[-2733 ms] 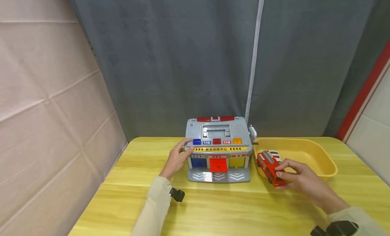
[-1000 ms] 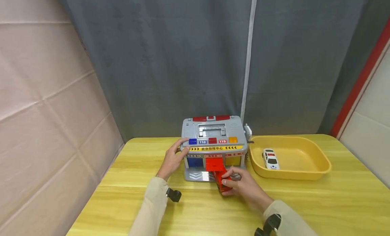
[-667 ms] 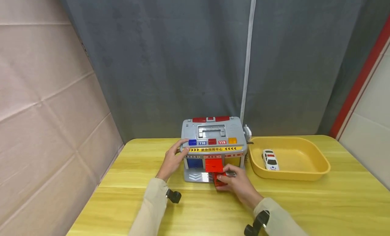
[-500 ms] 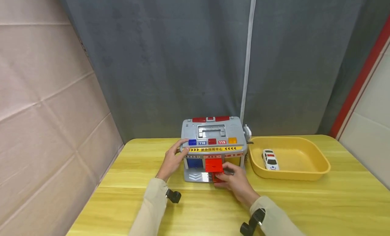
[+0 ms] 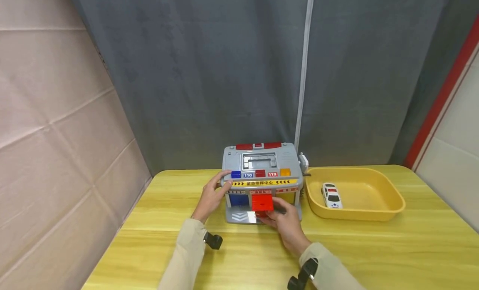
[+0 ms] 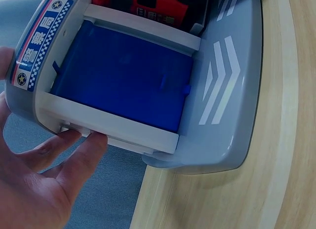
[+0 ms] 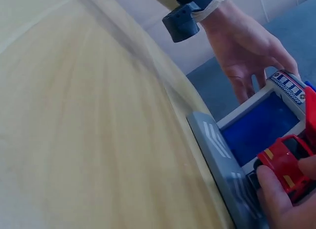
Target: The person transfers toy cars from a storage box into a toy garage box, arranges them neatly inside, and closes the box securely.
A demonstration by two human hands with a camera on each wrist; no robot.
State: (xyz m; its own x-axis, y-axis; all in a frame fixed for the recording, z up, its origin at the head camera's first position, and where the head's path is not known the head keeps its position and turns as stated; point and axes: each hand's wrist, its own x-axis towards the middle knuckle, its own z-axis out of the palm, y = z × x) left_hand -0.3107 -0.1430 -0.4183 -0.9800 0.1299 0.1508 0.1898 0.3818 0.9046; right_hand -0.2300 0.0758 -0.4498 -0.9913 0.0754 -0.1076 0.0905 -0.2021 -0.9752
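A grey toy rescue station (image 5: pixel 288 157) stands on the table, its red middle door (image 5: pixel 262 202) swung up. My left hand (image 5: pixel 210 197) grips its left front corner, fingers against the side wall in the left wrist view. With my right hand (image 5: pixel 288 225) I hold a red toy fire truck (image 7: pixel 286 162) by its end at the middle bay. Most of the truck is inside, under the raised door; the right wrist view shows thumb and fingers on either side of its end. The blue door (image 6: pixel 123 76) beside it is down, and so is the yellow door (image 5: pixel 286 198).
A yellow plastic tray (image 5: pixel 374 215) stands right of the station, with a white toy police car (image 5: pixel 332 195) inside. Behind the wooden table (image 5: pixel 254 261) hangs a grey curtain (image 5: pixel 209 82). A white handle-like part (image 5: pixel 304 162) sticks out from the station's right side.
My right hand has carried the fire truck left from the tray to the station and pushed it into the middle bay under the red door. The left hand keeps its place on the station.
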